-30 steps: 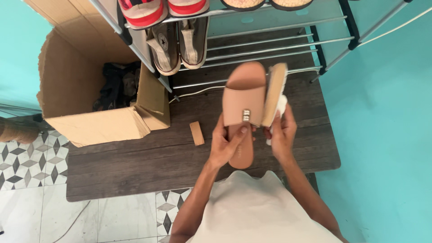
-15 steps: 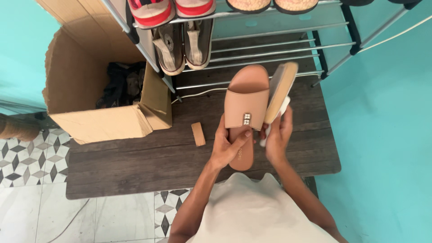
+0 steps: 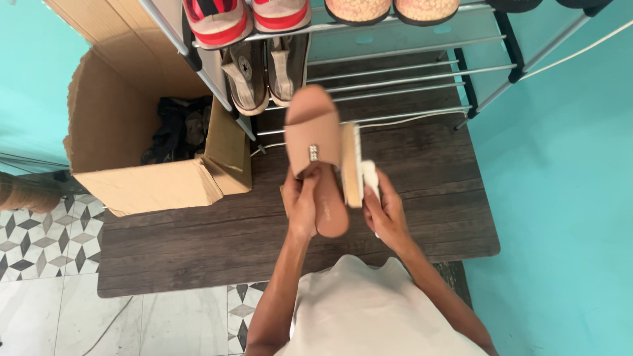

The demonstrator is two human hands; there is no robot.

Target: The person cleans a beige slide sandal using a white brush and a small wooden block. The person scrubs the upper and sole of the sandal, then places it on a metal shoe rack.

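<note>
A dark wood-grain floor mat [image 3: 198, 250] is lying over the patterned tile floor [image 3: 39, 237], carrying an open brown cardboard box [image 3: 138, 184] at far left and a metal shoe rack [image 3: 395, 72] beyond.

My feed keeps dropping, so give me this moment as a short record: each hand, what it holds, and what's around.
left hand: grips the tan sandal at its middle, toe pointing to the rack
right hand: holds a brush against the sandal's right edge, with a white piece
rack: metal, ahead; sneakers on a lower tier, red shoes above
box: open cardboard, left, dark things inside
mat: dark wood-look, under the rack and box
</note>
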